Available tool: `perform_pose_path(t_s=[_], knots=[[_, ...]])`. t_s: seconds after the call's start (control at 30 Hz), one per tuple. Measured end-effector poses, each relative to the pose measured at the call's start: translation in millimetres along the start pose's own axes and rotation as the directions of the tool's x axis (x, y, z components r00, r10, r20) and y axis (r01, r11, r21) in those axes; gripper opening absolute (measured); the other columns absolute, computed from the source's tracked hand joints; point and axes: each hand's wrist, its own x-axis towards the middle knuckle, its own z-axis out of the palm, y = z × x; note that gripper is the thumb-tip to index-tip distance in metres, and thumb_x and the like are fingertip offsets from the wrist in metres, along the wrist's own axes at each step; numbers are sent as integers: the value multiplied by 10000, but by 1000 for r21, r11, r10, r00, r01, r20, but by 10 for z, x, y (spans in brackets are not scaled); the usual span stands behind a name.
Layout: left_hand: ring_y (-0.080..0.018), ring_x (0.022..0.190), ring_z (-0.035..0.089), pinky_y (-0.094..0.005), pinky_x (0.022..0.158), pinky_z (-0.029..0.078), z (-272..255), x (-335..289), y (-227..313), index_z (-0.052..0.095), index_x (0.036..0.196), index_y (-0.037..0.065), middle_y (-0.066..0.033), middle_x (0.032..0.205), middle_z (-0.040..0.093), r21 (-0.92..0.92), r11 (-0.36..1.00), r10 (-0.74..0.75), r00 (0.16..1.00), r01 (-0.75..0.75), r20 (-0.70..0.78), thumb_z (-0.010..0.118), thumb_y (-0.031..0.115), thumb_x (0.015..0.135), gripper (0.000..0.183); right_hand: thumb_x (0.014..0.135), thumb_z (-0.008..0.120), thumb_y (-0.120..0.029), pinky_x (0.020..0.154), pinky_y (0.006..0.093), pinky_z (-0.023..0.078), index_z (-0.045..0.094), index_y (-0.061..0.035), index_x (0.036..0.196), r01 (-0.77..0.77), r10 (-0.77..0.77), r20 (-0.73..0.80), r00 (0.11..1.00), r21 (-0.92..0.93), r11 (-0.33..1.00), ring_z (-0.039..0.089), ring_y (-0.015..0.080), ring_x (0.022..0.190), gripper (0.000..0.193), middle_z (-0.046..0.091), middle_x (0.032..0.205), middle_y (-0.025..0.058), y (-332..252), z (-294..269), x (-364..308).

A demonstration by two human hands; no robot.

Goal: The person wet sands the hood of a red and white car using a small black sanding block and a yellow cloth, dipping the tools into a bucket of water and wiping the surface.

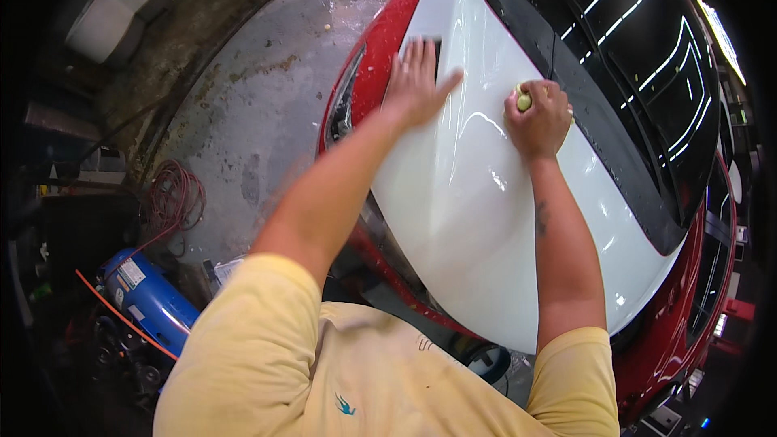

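The white hood [453,186] of a red car [388,24] stretches out below both my arms. Near its far left edge my left hand [417,85] lies flat, fingers stretched and thumb apart, with nothing in it. A dark slot [438,57] in the hood shows just beside these fingers. Toward the windshield, my right hand [541,121] is curled around a small pale yellow-green wad [524,102] against the hood surface. Most of that wad is covered by my fingers, so I cannot tell whether it is sponge or cloth.
Beyond the right hand run the black cowl [599,146] and dark windshield [639,48]. On the left, a blue tank [154,299] stands near a coiled red hose [174,198] on the wet grey floor [243,113]. Another red vehicle [708,275] is at the right.
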Motion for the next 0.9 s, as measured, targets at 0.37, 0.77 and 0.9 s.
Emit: perform_pose_path(t_s=[0.37, 0.77, 0.9], knots=[[-432, 1702, -16, -588, 1359, 31, 7, -839, 172, 31, 1728, -73, -301, 1818, -1, 120, 972, 194, 979, -201, 66, 543, 689, 1046, 1143, 811, 836, -256, 963, 504, 518, 705, -185, 920, -48, 48, 23, 999, 12, 999, 657, 275, 1025, 184, 657, 1059, 12, -11, -72, 81], [-382, 1709, 3, -517, 1374, 54, -123, 2060, -242, 10, 1738, -43, -267, 1829, 1, -225, 972, 96, 991, -74, 89, 410, 768, 1061, 1130, 775, 816, -189, 896, 453, 505, 693, -158, 918, -16, 16, 32, 999, -3, 1000, 664, 285, 984, 191, 677, 1094, 53, -63, -1, 172], [-522, 1677, 45, -629, 1339, 139, -6, 111, -176, 64, 1718, -88, -368, 1790, 29, -104, 939, 339, 935, -329, 103, 573, 700, 1024, 1167, 777, 809, -179, 884, 446, 503, 708, -159, 942, -32, 34, 53, 998, -33, 999, 665, 283, 975, 194, 681, 1099, 55, 14, -51, 98]])
